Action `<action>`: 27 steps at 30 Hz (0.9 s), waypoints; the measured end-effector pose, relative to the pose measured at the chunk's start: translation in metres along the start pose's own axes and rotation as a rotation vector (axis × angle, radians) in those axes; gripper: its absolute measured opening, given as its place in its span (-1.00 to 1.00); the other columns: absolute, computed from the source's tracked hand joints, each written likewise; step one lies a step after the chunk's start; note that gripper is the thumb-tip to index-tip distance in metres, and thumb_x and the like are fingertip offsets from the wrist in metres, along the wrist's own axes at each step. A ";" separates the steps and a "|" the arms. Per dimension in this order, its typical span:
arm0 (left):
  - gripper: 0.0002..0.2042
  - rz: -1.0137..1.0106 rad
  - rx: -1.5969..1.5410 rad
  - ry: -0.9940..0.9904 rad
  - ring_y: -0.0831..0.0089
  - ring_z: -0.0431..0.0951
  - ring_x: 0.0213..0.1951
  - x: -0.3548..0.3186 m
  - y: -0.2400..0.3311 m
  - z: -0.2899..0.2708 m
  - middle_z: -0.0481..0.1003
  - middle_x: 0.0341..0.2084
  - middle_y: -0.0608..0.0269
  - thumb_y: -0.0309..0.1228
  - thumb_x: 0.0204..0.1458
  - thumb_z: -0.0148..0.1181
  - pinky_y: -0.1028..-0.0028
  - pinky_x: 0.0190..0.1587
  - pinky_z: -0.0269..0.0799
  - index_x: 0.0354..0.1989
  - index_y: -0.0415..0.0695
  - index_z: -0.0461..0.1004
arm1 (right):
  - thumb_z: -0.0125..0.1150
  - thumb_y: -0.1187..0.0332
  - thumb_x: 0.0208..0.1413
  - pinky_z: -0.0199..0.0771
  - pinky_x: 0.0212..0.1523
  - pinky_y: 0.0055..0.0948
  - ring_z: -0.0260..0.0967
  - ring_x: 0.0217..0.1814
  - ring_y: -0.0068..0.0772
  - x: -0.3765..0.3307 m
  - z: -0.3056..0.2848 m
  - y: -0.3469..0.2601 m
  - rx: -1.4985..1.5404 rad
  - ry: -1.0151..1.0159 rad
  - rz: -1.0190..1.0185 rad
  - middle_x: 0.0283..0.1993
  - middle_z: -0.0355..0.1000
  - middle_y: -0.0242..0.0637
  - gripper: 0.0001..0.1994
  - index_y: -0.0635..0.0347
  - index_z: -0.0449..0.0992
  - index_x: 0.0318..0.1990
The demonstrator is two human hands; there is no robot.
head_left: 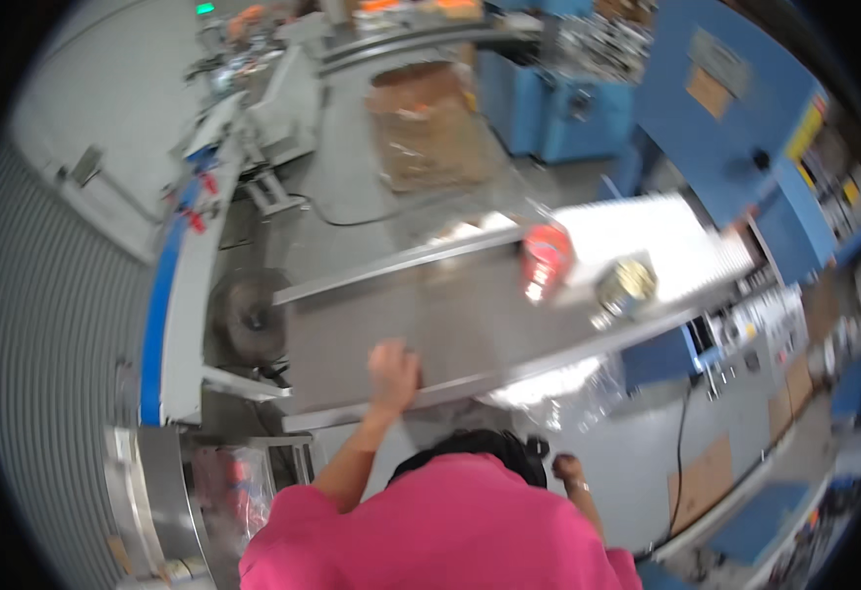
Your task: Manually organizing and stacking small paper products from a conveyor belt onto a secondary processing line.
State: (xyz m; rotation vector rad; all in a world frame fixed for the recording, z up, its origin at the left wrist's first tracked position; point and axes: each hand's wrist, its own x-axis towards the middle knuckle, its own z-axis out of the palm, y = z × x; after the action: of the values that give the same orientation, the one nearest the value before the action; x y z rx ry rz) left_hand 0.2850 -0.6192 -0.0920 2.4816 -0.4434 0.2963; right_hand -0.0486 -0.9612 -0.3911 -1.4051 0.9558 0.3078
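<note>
Pink shirt (450,531) fills the lower middle, nearest the camera, with an arm reaching out on either side. From it, the left hand (393,376) lies at about eleven o'clock, over the near part of a long grey conveyor bed (352,334) with metal edges; blur hides whether it touches the surface. Its fingers look bent, but I cannot tell whether they hold anything. The right hand (568,467) hangs at one o'clock, off the bed; it seems loosely curled, its grip also unclear.

As for progress, two items lie on the bed: a red package (545,258) and a round, pale-gold package (627,287). Both appear set down and apart from either hand; nothing visible shows how much remains. From the left hand, the red package sits at two o'clock, the round one between two and three, farther off, near a bright white surface (671,228).
</note>
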 end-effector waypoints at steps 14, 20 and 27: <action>-0.63 -0.063 -0.120 0.088 0.00 0.32 0.05 0.044 0.129 0.087 0.35 -0.02 -0.09 -0.43 -0.02 0.16 0.19 0.10 0.23 0.00 -0.23 0.37 | 0.09 0.35 0.03 0.42 -0.50 -0.39 0.43 -0.42 -0.39 0.022 -0.132 -0.043 -0.002 0.141 0.244 -0.41 0.46 -0.30 -0.76 0.16 0.47 -0.13; -0.58 -0.223 -0.551 0.157 0.18 0.34 0.09 0.132 0.185 0.140 0.34 0.04 -0.03 -0.26 0.10 0.14 0.33 0.10 0.25 0.07 -0.24 0.32 | 0.07 0.40 -0.01 0.36 -0.61 -0.46 0.40 -0.55 -0.46 0.028 -0.180 -0.071 0.090 0.129 0.265 -0.48 0.45 -0.34 -0.78 0.21 0.52 -0.19; -0.42 -0.479 -1.147 -0.046 0.40 0.43 -0.01 0.194 0.176 0.153 0.39 0.00 0.10 -0.34 0.06 0.23 0.43 0.04 0.36 0.21 -0.23 0.13 | 0.11 0.37 -0.01 0.33 -0.60 -0.52 0.38 -0.53 -0.50 0.024 -0.185 -0.104 0.053 0.068 0.275 -0.47 0.44 -0.36 -0.79 0.21 0.52 -0.21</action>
State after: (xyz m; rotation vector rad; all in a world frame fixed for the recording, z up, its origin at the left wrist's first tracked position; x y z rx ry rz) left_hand 0.4131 -0.8928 -0.0637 1.3889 0.0168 -0.1869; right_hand -0.0314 -1.1597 -0.3141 -1.2427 1.2073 0.4385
